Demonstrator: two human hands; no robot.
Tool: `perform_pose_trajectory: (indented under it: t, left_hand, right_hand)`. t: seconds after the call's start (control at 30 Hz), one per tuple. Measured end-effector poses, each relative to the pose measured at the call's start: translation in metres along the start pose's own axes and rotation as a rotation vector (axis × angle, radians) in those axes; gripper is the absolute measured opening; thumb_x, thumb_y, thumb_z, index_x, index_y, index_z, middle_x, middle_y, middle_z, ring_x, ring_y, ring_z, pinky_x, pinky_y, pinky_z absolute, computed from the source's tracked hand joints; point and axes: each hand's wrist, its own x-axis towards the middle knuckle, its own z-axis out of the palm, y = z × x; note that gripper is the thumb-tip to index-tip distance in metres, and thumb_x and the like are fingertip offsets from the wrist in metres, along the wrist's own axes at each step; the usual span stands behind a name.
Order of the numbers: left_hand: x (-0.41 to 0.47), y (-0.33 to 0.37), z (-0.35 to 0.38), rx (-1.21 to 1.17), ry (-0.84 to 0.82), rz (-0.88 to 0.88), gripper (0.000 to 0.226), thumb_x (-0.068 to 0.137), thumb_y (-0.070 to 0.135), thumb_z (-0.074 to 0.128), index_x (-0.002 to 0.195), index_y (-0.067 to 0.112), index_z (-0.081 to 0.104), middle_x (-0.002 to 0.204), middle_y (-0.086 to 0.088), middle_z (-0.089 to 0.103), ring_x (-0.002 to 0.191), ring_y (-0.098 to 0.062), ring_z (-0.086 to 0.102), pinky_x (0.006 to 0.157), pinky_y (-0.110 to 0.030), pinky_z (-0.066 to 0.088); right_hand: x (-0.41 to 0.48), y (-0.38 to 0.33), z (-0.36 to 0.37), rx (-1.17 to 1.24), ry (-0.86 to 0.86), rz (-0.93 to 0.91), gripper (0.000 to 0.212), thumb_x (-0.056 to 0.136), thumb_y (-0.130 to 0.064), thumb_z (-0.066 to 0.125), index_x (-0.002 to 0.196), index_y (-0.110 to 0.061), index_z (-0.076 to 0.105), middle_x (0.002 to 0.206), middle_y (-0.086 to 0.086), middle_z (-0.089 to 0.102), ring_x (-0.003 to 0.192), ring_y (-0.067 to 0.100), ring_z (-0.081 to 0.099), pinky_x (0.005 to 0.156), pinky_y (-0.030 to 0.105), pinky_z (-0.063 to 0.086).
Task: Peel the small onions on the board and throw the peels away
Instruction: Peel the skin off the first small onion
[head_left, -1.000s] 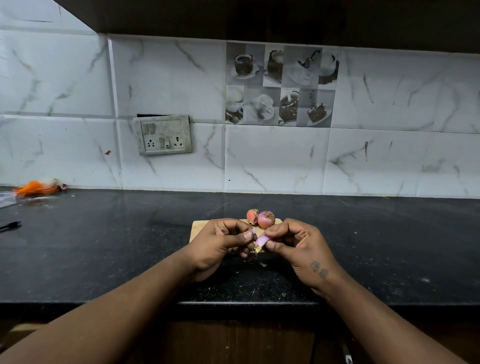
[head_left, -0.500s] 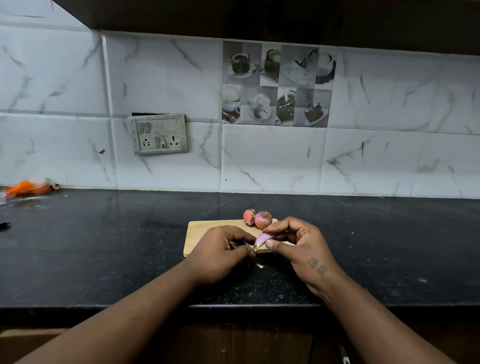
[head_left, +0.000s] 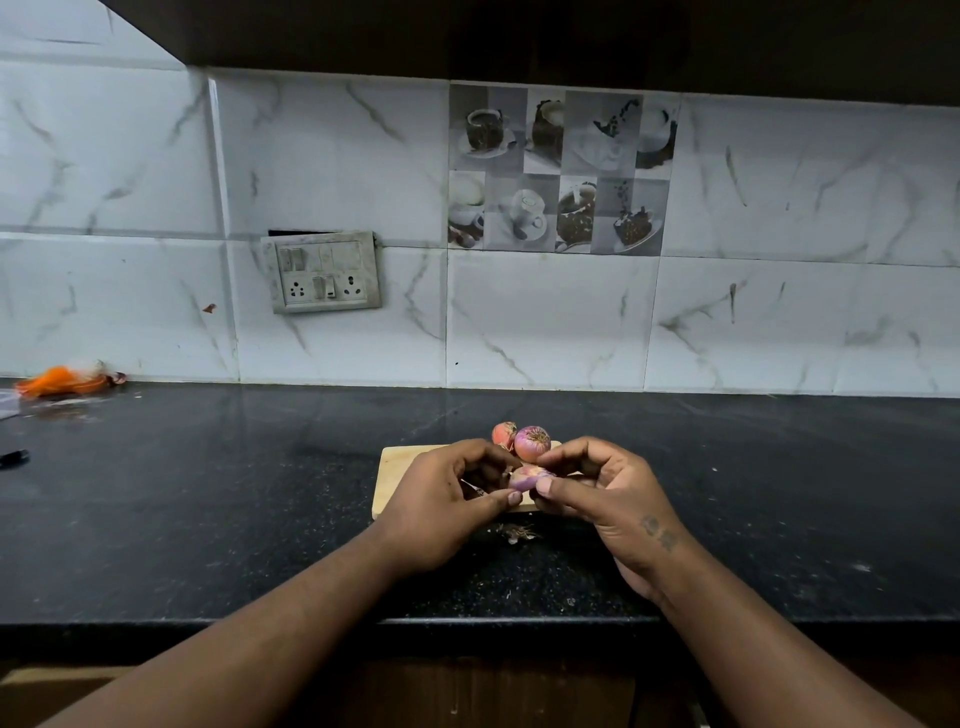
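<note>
A small wooden board lies on the black counter. Two unpeeled small onions sit at its far edge: a purple one and a reddish one to its left. Over the board's near side, my right hand pinches a partly peeled pale purple onion between thumb and fingers. My left hand meets it from the left, fingers curled, thumb tip touching the onion's lower left. A scrap of dry peel lies on the counter just in front of the board.
An orange item sits against the tiled wall at the far left, with a dark pen-like object nearer on the left. A switch and socket plate is on the wall. The counter's front edge runs below my wrists.
My left hand has come back up to the onion held in my right hand. A scrap of peel now lies on the counter in front of the board.
</note>
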Motion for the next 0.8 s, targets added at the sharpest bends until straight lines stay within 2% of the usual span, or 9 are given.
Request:
perform_pose_trajectory:
  t: [0.1, 0.23, 0.37, 0.53, 0.67, 0.8]
  left_hand:
    - [-0.001, 0.000, 0.001, 0.122, 0.015, 0.051, 0.016, 0.088, 0.022, 0.080, 0.102, 0.029, 0.076, 0.091, 0.013, 0.077, 0.084, -0.007, 0.071, 0.073, -0.025, 0.056]
    - [-0.001, 0.003, 0.003, 0.321, 0.130, 0.166, 0.016, 0.088, 0.038, 0.076, 0.102, 0.031, 0.079, 0.086, 0.012, 0.070, 0.076, -0.009, 0.066, 0.068, -0.032, 0.056]
    - [-0.003, 0.007, 0.006, 0.436, 0.100, 0.262, 0.017, 0.088, 0.035, 0.069, 0.100, 0.026, 0.077, 0.084, 0.012, 0.072, 0.077, -0.005, 0.067, 0.069, -0.032, 0.056]
    - [-0.003, 0.010, 0.006, 0.498, 0.096, 0.266, 0.021, 0.086, 0.038, 0.064, 0.096, 0.026, 0.078, 0.082, 0.012, 0.073, 0.075, -0.002, 0.065, 0.067, -0.032, 0.056]
    - [-0.004, 0.010, 0.008, 0.565, 0.121, 0.274, 0.022, 0.085, 0.038, 0.060, 0.087, 0.024, 0.077, 0.076, 0.008, 0.071, 0.070, -0.007, 0.063, 0.062, -0.035, 0.055]
    - [-0.005, 0.008, 0.009, 0.675, 0.140, 0.298, 0.021, 0.085, 0.039, 0.057, 0.082, 0.023, 0.071, 0.073, 0.007, 0.068, 0.068, -0.014, 0.062, 0.058, -0.037, 0.052]
  right_hand:
    - [0.001, 0.001, 0.000, -0.005, 0.026, -0.011, 0.021, 0.081, 0.010, 0.075, 0.101, 0.004, 0.071, 0.094, 0.024, 0.078, 0.094, 0.036, 0.077, 0.080, 0.030, 0.063]
    - [0.003, 0.003, 0.001, -0.098, 0.078, -0.039, 0.022, 0.073, 0.008, 0.084, 0.091, -0.002, 0.079, 0.093, 0.018, 0.080, 0.090, 0.030, 0.076, 0.086, 0.036, 0.061]
    - [0.003, 0.003, 0.003, -0.162, 0.095, -0.047, 0.020, 0.071, 0.005, 0.086, 0.086, -0.007, 0.081, 0.090, 0.014, 0.080, 0.092, 0.032, 0.077, 0.089, 0.041, 0.061]
    - [0.002, 0.002, 0.005, -0.219, 0.108, -0.056, 0.016, 0.070, 0.004, 0.088, 0.082, -0.006, 0.081, 0.086, 0.012, 0.080, 0.083, 0.022, 0.075, 0.087, 0.043, 0.060]
    - [0.002, 0.002, 0.006, -0.261, 0.106, -0.070, 0.015, 0.070, 0.005, 0.088, 0.081, -0.002, 0.080, 0.085, 0.013, 0.080, 0.080, 0.018, 0.074, 0.084, 0.039, 0.060]
    - [0.003, 0.005, 0.007, -0.252, 0.092, -0.069, 0.015, 0.070, 0.006, 0.088, 0.079, 0.000, 0.078, 0.086, 0.019, 0.079, 0.080, 0.021, 0.073, 0.082, 0.041, 0.060]
